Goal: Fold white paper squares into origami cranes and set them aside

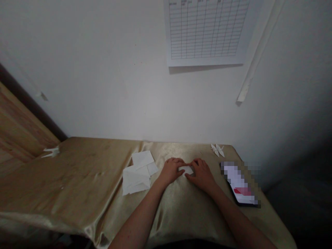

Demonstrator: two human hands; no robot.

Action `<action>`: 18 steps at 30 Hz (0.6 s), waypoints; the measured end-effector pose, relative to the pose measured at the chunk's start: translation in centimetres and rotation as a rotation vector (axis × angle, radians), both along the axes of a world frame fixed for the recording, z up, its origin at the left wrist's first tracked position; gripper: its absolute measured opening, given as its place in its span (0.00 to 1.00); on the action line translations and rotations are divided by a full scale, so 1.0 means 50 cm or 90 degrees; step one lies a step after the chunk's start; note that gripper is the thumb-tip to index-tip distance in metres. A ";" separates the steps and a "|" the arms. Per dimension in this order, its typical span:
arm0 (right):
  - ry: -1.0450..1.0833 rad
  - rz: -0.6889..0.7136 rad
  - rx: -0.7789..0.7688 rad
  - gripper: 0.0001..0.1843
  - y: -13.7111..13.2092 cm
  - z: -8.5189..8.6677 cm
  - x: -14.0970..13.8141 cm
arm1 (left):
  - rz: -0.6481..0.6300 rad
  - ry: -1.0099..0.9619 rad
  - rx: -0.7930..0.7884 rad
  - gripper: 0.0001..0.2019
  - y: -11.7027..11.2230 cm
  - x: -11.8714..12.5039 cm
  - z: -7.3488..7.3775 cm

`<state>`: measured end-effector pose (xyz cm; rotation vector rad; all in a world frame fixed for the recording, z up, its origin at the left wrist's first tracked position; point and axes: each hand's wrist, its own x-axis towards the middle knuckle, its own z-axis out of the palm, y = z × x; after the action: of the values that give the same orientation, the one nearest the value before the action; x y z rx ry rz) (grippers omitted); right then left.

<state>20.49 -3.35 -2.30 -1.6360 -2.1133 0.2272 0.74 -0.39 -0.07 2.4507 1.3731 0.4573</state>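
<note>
A small piece of white folded paper [187, 170] lies on the gold cloth, between my two hands. My left hand [172, 171] grips its left side, with the thumb at the near edge and the fingers curled over the far edge. On the opposite side my right hand [202, 173] holds it the same way, thumb low and fingers bent above. The fingertips of both hands nearly meet at the paper's far edge. Parts of the paper are hidden under the fingers, so its exact folded shape cannot be made out.
Loose white paper sheets [136, 180] overlap left of my hands. Folded white paper figures [218, 150] sit at the back right, and another white paper figure [52, 151] at far left. A phone [240, 186] lies on the right. The wall [116, 86] rises behind the cloth-covered table [77, 183].
</note>
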 end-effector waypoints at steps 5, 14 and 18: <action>0.004 0.007 -0.005 0.23 0.002 0.000 0.002 | 0.049 0.044 -0.002 0.18 -0.009 0.002 0.003; -0.007 0.021 -0.021 0.22 0.002 0.011 0.005 | 0.111 0.087 -0.017 0.14 -0.012 0.000 0.032; -0.014 0.018 -0.025 0.22 0.002 0.013 0.005 | 0.116 0.093 -0.017 0.12 -0.013 -0.011 0.044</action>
<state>20.75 -3.23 -1.63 -1.6397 -2.1627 0.2623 0.22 -1.06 2.14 2.3893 1.6586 0.3020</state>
